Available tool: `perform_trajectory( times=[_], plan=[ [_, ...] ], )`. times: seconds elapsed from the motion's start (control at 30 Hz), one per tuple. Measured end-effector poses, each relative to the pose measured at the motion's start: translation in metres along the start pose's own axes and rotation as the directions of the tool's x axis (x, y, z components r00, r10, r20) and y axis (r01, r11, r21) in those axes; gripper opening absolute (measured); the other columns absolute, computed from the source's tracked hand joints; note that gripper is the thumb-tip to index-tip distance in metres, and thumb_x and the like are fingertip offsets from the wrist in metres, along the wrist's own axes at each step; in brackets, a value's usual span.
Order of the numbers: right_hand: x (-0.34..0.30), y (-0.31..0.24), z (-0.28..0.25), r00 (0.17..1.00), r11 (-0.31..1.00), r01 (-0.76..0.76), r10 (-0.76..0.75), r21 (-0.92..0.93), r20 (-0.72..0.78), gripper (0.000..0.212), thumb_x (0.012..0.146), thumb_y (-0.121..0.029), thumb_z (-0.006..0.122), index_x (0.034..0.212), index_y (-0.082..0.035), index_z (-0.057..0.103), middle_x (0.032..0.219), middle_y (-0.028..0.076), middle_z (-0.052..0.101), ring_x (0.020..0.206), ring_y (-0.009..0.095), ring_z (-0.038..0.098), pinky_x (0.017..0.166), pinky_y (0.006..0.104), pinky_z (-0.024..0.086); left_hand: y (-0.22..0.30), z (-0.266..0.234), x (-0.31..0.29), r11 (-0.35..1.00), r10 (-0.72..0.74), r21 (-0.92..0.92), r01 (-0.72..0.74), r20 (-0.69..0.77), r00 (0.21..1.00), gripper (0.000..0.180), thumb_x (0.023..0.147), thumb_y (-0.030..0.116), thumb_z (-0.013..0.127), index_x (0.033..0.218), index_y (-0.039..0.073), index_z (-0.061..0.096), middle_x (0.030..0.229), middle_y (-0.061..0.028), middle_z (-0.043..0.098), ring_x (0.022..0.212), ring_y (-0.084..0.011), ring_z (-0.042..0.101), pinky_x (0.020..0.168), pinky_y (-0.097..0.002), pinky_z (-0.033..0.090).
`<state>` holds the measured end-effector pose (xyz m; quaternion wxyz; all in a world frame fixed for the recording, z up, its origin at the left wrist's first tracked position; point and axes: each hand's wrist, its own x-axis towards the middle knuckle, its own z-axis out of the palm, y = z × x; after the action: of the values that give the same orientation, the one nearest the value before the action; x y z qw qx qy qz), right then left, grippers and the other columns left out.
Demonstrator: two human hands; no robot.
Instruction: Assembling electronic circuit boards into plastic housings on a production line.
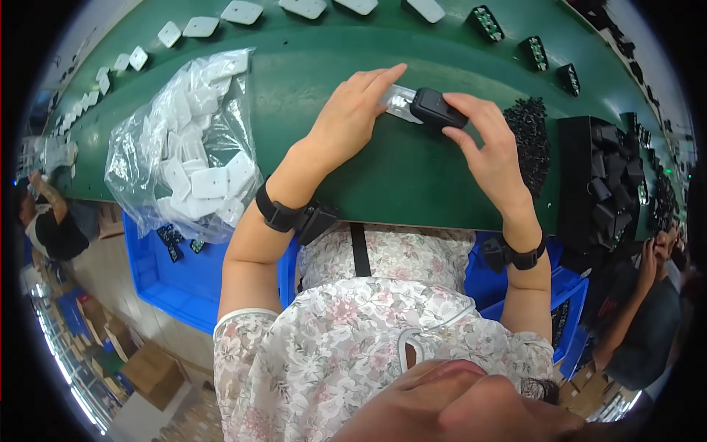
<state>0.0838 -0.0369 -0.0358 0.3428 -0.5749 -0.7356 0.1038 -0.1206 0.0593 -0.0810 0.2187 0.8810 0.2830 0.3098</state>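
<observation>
Over the green table, my right hand point(486, 140) pinches a small black plastic housing point(436, 108) between thumb and fingers at its right end. A clear, shiny piece point(402, 104) lies against the housing's left side; its exact kind is hard to make out. My left hand point(352, 110) has its fingers stretched out beside the left end of that clear piece, and part of the piece is hidden behind them. I cannot see anything gripped in the left hand. Each wrist wears a black strap with a small black box.
To the left lies a clear bag point(184, 147) of white plastic covers. On the right are a heap of small black parts point(529, 144) and a black box point(574, 162) of black housings. White covers point(303, 7) and open housings with green boards point(535, 53) line the far side. Blue bins point(177, 295) stand below.
</observation>
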Motion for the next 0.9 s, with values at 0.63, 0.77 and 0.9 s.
perform_trajectory(
  times=[0.63,0.77,0.9],
  plan=[
    [0.022,-0.014,0.035,0.981,0.95,0.131,-0.084,-0.282,0.173,0.043,0.074,-0.003,0.067,0.116,-0.006,0.061,0.113,0.009,0.06,0.094,0.027,0.057,0.079,0.0357,0.049,0.01,-0.016,-0.022,0.981,-0.021,0.195,0.0,0.104,0.994,0.054,0.077,-0.006,0.048,0.129,0.008,0.052,0.136,-0.0056,0.05,0.121,-0.0236,0.051,0.096,-0.0358,0.043],
    [0.029,-0.005,0.031,0.974,0.976,0.113,-0.071,-0.189,0.215,0.045,0.072,-0.002,0.069,0.116,-0.006,0.061,0.107,0.01,0.062,0.089,0.026,0.058,0.077,0.0347,0.05,0.003,-0.012,-0.022,0.96,0.056,0.27,-0.078,0.086,0.995,0.046,0.079,0.006,0.055,0.125,0.005,0.054,0.132,-0.0079,0.053,0.116,-0.0236,0.054,0.095,-0.0353,0.043],
    [0.044,0.009,0.018,0.929,0.977,-0.201,0.166,0.073,0.332,0.044,0.072,-0.004,0.071,0.115,-0.004,0.061,0.101,0.008,0.065,0.087,0.02,0.061,0.078,0.0292,0.049,0.006,0.001,-0.012,0.961,0.035,0.273,-0.038,0.018,0.999,0.049,0.074,0.012,0.063,0.122,0.004,0.055,0.124,-0.0109,0.057,0.105,-0.0237,0.058,0.088,-0.0346,0.046]
  ],
)
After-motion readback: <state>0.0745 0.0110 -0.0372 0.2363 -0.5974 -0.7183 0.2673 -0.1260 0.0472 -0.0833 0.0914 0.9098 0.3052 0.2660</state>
